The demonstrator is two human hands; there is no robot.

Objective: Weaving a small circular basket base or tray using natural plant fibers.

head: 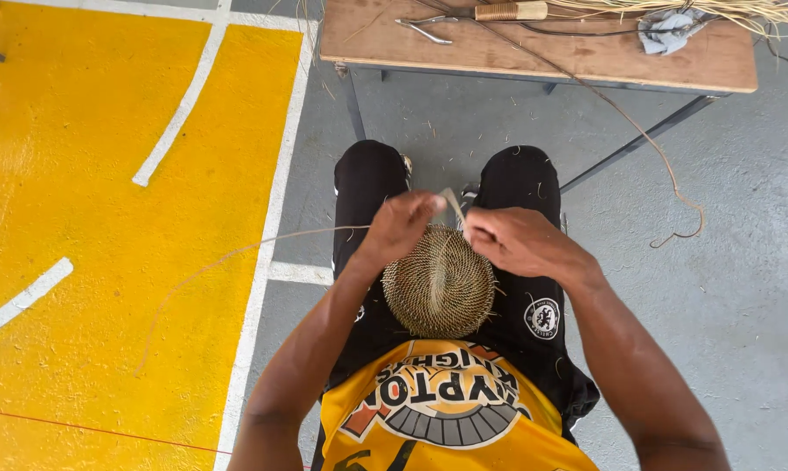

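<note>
A round woven straw disc point(438, 283) rests on my lap, over black trousers. My left hand point(400, 225) grips its far left rim, fingers closed. A long thin fibre strand point(237, 253) runs from that hand out to the left over the floor. My right hand point(509, 238) pinches a short pale strip point(453, 205) at the disc's far edge. Both hands meet at the top of the disc.
A low wooden bench point(586, 57) stands ahead, with metal pliers point(424, 28), a wrapped-handle tool point(509, 11), a grey cloth point(669, 33) and loose straw point(717, 10) on it. A strand point(664, 166) trails off it to the grey floor. Yellow painted floor point(106, 218) lies left.
</note>
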